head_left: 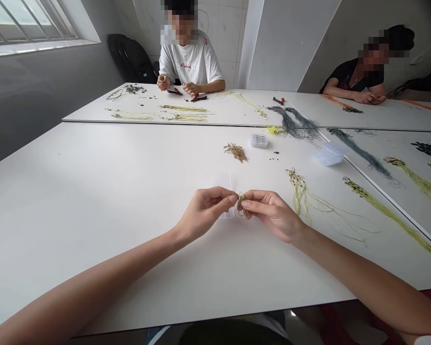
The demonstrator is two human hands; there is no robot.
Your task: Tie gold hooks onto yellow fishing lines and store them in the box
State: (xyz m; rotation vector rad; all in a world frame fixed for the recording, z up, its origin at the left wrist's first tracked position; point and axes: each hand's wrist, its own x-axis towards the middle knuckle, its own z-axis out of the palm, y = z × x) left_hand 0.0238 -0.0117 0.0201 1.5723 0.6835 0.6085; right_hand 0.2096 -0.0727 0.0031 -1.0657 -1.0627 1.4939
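My left hand and my right hand meet over the table, low in front of me. Between their fingertips is a small bunch of gold-coloured fish hooks. Thumb and fingers of the right hand close round the bunch, and some hooks hang below them. At the left edge of the bunch, my left thumb and forefinger pinch together; the exact spot they grip is partly hidden. Under the hands lies a clear plastic box, largely covered by them. Beyond it is a loose pile of gold fish hooks.
Yellow-green lines with hooks lie right of my hands, with another long bundle farther right. Clear boxes and blue-grey line bundles are farther back. Two people sit across; red-handled pliers lie near one.
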